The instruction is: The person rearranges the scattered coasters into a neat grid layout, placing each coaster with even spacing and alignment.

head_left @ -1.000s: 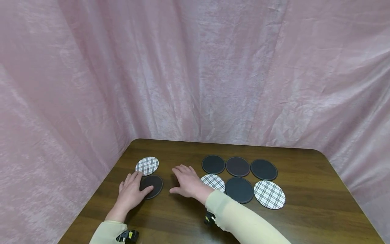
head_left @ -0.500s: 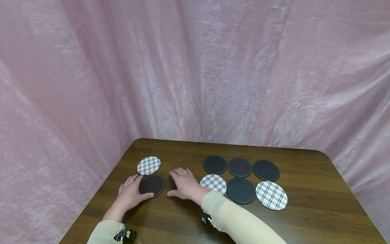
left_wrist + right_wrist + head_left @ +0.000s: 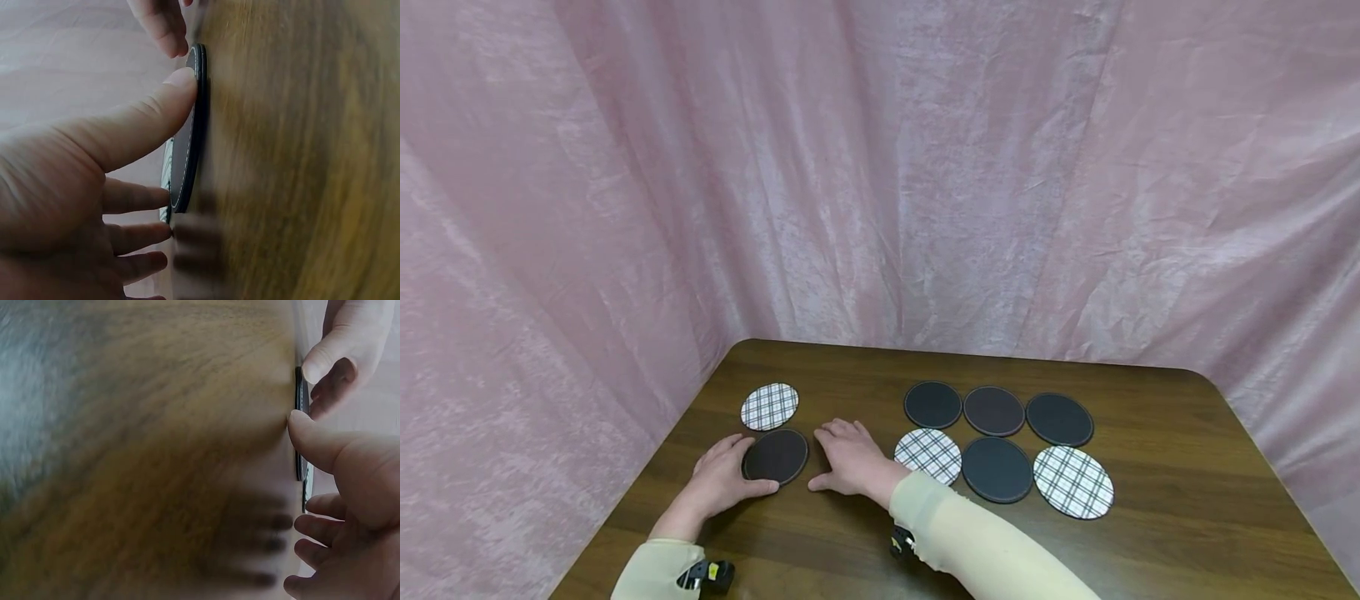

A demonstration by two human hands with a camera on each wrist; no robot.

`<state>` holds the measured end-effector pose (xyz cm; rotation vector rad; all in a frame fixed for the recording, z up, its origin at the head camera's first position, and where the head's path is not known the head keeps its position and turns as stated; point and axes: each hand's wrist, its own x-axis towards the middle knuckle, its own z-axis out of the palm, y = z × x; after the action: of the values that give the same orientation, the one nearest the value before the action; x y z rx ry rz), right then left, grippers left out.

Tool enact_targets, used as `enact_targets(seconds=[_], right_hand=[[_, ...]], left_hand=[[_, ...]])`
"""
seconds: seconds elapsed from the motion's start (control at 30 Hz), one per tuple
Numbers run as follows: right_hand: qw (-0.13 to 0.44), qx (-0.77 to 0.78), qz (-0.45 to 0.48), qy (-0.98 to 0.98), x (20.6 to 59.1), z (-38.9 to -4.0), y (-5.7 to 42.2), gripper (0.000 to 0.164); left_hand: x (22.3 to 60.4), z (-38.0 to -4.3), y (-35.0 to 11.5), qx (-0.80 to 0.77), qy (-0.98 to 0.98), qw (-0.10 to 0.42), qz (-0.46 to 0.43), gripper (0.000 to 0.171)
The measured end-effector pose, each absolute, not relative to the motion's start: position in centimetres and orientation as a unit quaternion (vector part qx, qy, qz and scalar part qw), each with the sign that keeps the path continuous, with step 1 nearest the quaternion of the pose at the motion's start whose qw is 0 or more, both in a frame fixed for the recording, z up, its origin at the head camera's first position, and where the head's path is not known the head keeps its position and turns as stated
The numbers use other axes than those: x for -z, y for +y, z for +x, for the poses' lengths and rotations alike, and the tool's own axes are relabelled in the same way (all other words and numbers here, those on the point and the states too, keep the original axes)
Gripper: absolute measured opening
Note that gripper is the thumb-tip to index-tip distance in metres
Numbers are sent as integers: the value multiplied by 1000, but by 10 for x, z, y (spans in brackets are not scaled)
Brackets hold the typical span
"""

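A round dark coaster (image 3: 775, 457) lies on the table at the left, its rim looking layered in the left wrist view. My left hand (image 3: 720, 477) spans its left side, with the thumb on the near edge and the index finger at the opposite edge. Just right of this coaster is my right hand (image 3: 850, 458), fingers spread and slightly bent, holding nothing. A gap separates that hand from the coaster in the head view. Behind the dark coaster sits a white plaid coaster (image 3: 770, 407), close to it.
To the right, coasters lie in two rows. The back row has three dark ones (image 3: 993, 411). In front, a dark coaster (image 3: 997, 470) lies between two plaid ones (image 3: 1073, 482). A pink curtain (image 3: 880, 183) hangs behind the wooden table (image 3: 1187, 467).
My left hand has shifted from over the dark coaster to its edges, the thumb now at the near rim. My right hand has come slightly left and nearer, closer to that coaster.
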<state>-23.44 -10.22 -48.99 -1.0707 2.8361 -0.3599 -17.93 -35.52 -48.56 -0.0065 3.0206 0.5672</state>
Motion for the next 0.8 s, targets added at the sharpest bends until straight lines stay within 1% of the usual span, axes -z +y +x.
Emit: enact_targets(seconds=[0.27,0.43,0.57,0.8], right_hand=[[40,117,-356,926,490,-232,-105,84],[44,119,-352,927,490,-231,-105,80],[43,125,-351,927,491,-231,-104,77],[24,127,-360,924,492,-231,-103,72]], left_hand=[[484,-177,-354,-174,985,20,-7,101],[486,-177,-352,-168,986,14,-9,99],[484,-178,-347,-164,986,18,-11,97],[479,-179,-337,-180,983,43,-12,97]])
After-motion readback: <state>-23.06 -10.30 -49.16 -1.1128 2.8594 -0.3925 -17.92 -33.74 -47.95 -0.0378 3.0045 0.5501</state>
